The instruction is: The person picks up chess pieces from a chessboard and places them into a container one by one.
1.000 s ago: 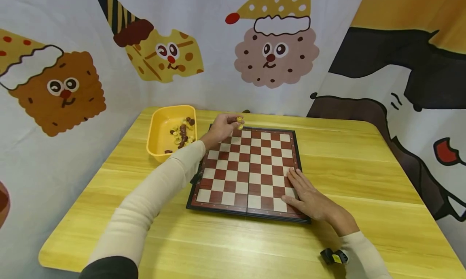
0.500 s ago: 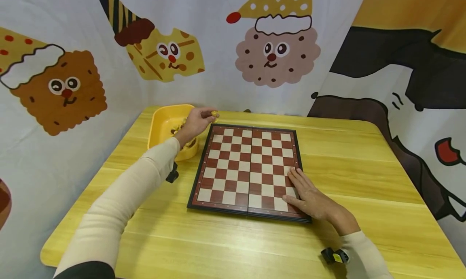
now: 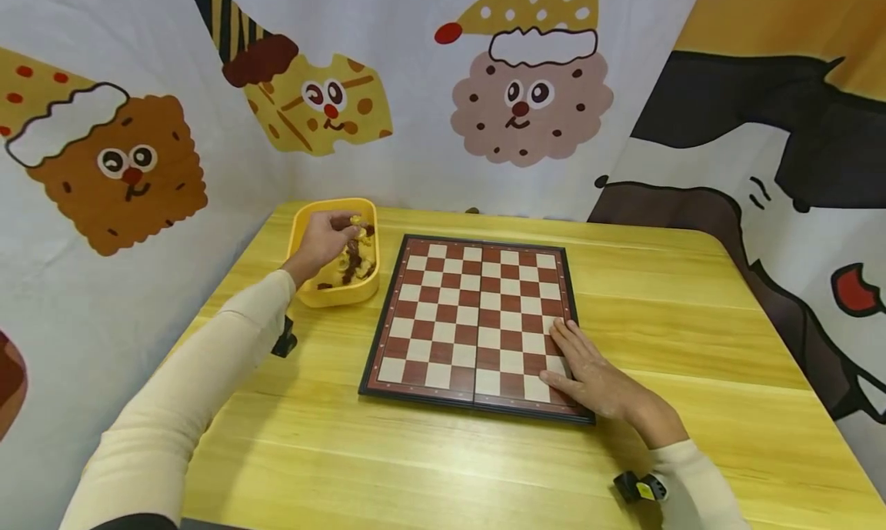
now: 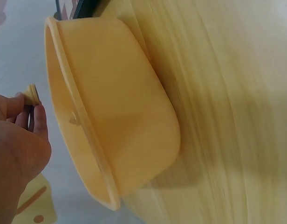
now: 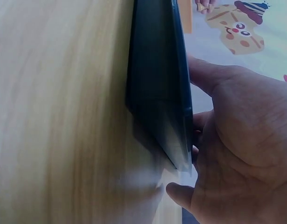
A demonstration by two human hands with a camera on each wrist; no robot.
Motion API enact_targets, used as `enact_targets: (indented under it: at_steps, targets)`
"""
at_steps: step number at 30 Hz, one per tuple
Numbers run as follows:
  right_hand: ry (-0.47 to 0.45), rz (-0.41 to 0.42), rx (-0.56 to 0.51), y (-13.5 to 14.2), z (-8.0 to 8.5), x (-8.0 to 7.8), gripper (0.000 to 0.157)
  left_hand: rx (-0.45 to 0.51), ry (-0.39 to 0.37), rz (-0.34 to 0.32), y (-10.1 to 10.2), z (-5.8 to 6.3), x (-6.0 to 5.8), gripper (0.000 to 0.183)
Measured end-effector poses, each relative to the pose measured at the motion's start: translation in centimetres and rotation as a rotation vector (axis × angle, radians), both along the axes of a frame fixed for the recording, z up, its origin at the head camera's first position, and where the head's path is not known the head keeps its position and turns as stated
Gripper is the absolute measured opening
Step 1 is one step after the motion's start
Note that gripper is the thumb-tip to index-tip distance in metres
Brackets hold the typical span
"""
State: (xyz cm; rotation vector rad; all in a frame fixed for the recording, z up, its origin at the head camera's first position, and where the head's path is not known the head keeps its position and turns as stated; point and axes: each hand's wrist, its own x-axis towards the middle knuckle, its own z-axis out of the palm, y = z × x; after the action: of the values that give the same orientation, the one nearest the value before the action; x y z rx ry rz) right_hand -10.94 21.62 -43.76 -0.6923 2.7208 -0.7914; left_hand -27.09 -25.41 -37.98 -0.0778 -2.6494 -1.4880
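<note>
My left hand [image 3: 324,241] is over the yellow plastic bin [image 3: 346,293] at the back left. Between its thumb and fingertips it pinches a small yellow chess piece [image 4: 31,95], held above the rim in the left wrist view. Several yellow and dark brown chess pieces [image 3: 354,262] lie heaped inside the bin. Beside it, a red and white chessboard [image 3: 457,315] lies unfolded with no pieces on its squares. My right hand [image 3: 595,380] rests with extended fingers on the board's right edge; the right wrist view shows the board's dark side [image 5: 157,70] next to the palm.
A yellow wood-grain table [image 3: 678,307] carries everything. Behind it and to the left hangs a white curtain [image 3: 415,176] with cartoon prints. Small black devices sit at each wrist, including a black wrist camera [image 3: 638,487] at the right sleeve.
My left hand has travelled left from above the board's far edge to over the bin, with the yellow chess piece still pinched. The right hand has stayed on the board.
</note>
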Motion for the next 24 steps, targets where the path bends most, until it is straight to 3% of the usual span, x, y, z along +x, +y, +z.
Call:
enact_targets:
  at_steps: [4,9,19,24]
  targets:
    - [0.024,-0.001,0.006,0.1,-0.4,-0.1,0.083,-0.024,-0.001,0.018,-0.5,-0.1,0.0,0.035]
    - [-0.009,-0.008,0.004,-0.3,0.2,0.1,0.084,-0.037,-0.005,0.033,-1.0,-0.2,0.2,0.036]
    - [-0.003,-0.008,0.005,-0.3,0.2,0.0,0.084,0.118,-0.021,0.038,-1.3,-0.3,0.0,0.045]
    - [0.012,-0.009,-0.004,-0.3,0.1,0.1,0.083,0.095,0.020,0.006,-1.3,-0.3,0.4,0.043]
